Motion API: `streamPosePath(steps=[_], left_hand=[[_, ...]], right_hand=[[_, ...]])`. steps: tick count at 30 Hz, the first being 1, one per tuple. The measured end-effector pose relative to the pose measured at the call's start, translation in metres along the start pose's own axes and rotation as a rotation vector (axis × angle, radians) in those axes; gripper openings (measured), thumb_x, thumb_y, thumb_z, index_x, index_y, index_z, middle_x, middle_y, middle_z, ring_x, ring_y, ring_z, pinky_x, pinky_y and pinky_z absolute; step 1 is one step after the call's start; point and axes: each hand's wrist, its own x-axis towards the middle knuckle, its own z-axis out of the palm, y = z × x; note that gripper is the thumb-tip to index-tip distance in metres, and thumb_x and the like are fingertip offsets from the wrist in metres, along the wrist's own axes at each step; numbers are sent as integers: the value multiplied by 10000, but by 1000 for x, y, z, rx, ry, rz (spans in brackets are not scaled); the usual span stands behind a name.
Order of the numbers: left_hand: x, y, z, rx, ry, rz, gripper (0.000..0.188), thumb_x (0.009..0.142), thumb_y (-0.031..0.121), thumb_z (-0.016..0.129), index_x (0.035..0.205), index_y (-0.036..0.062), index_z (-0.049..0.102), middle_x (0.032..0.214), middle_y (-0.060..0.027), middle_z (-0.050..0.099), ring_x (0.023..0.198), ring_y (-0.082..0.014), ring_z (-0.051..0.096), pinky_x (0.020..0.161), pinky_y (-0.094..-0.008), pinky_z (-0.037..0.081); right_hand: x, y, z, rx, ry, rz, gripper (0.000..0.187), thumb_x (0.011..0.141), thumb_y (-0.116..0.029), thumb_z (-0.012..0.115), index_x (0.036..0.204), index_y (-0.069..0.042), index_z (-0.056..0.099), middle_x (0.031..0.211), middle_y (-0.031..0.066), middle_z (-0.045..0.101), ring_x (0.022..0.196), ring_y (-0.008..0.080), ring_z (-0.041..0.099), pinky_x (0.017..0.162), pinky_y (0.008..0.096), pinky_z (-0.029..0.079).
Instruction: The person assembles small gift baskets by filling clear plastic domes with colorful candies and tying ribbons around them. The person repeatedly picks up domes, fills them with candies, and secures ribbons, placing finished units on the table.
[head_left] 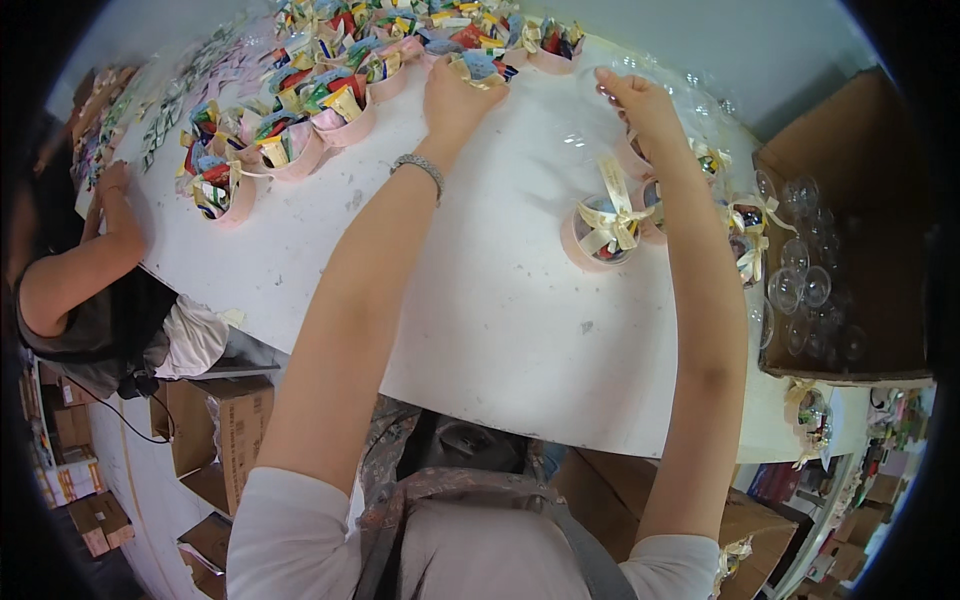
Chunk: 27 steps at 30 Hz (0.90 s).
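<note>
At the far middle of the table, my left hand (455,100) is closed around the side of a small round tub filled with wrapped sweets (482,67). My right hand (645,108) is raised to the right of it, fingers curled together. Faint glints by those fingers look like a clear plastic dome lid (575,138), though its outline is hard to see. Below my right hand stands a pink round tub with a cream ribbon bow (605,232). More ribboned tubs (748,217) sit beyond my right forearm, which partly hides them.
Several open pink tubs of sweets (290,145) crowd the far left of the white table (500,330). A cardboard box (850,230) holding clear domes (800,285) lies at the right. Another person's arm (110,235) rests on the left edge. Cartons (235,430) stand below.
</note>
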Motion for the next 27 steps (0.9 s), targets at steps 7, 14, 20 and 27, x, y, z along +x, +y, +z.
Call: streamPosePath(steps=[7, 14, 20, 27], left_hand=[[-93, -2, -116, -100, -562, 96, 770, 683, 225, 812, 1333, -12, 475, 1113, -131, 630, 1019, -223, 612, 906, -340, 492], [-191, 21, -221, -160, -679, 18, 976, 637, 180, 873, 1446, 32, 348, 1390, -161, 431, 1324, -277, 397, 1098, -369, 329], [-202, 24, -218, -62, -635, 155, 812, 680, 213, 849, 1359, 46, 435, 1388, -143, 454, 1313, -334, 389, 1103, -413, 324], [-199, 30, -199, -62, -630, 237, 701, 681, 225, 840, 1274, 59, 506, 1322, -125, 529, 1248, -327, 459, 1048, -414, 367]], right_hand=[[-139, -53, 14, 579, -348, -26, 402, 888, -145, 686, 1223, -6, 512, 855, 69, 680, 780, 125, 592, 679, 262, 494], [-240, 15, 47, -3, -377, 168, 252, 967, -128, 578, 1209, -59, 566, 1006, 94, 601, 848, 164, 603, 734, 325, 519], [-251, 19, 61, -535, -404, -664, 590, 772, -195, 779, 1301, -92, 538, 1398, 212, 411, 1212, 378, 474, 987, 457, 426], [-244, 8, 100, 168, -388, -682, 702, 679, -235, 869, 1277, -86, 534, 1396, 206, 414, 1263, 380, 457, 1017, 484, 427]])
